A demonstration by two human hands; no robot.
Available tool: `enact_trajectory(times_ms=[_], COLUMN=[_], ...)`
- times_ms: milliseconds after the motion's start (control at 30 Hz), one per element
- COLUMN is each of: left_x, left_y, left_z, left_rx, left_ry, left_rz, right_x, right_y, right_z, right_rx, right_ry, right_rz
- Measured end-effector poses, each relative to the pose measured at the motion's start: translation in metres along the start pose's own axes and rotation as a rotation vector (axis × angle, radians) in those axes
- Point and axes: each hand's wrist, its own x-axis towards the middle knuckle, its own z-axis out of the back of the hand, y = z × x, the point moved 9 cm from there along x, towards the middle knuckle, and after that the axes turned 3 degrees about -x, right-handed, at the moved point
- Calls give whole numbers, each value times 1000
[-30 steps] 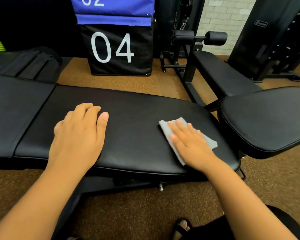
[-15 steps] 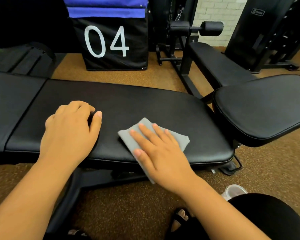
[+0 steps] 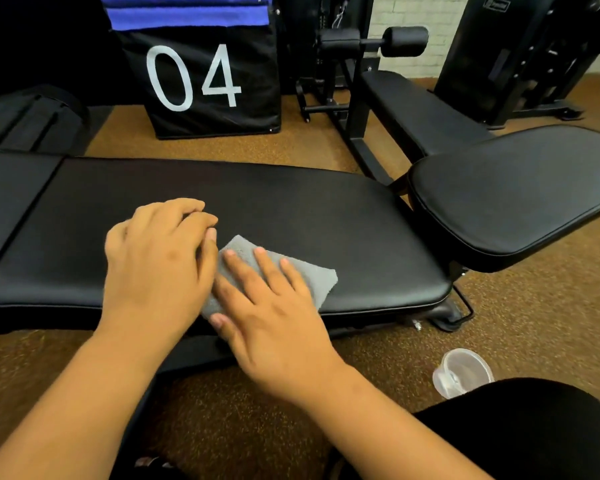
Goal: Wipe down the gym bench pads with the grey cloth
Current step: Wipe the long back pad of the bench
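Cloth [image 3: 302, 282], one grey piece, lies near the front edge of the surface [image 3: 291, 209], the long black pad. My right hand [image 3: 274, 320] presses it flat with straight, spread fingers, its grip apart. My left hand [image 3: 156, 258] rests just beside it, fingers loosely curled on nothing. One black box [image 3: 208, 81] behind reads "04". One clear plastic cup [image 3: 463, 372] lies on the floor.
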Motion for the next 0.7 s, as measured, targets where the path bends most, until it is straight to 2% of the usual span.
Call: enact_trajectory(times_ms=[100, 167, 333, 400, 467, 567, 700], left_x=[-3, -4, -5, -7, -9, -11, -5], left_y=[-18, -27, -62, -83, -101, -122, -139], left_z=[-8, -12, -23, -38, -54, -78, -96], left_rx=[-62, -101, -177, -168, -131, -72, -30], left_ry=[28, 50, 97, 153, 218, 294, 344], left_rz=[-41, -52, -109, -156, -205, -266, -307], right_x=[-20, -41, -89, -91, -83, -80, -80], right_y=[-41, -82, -200, -207, -177, -132, -170], right_z=[0, 0, 5, 8, 5, 2, 7], right_rx=[-17, -26, 54, 76, 89, 131, 133], right_ry=[-17, -20, -107, -155, -177, -176, -185], right_rz=[-25, -115, -537, -665, -646, -512, -523])
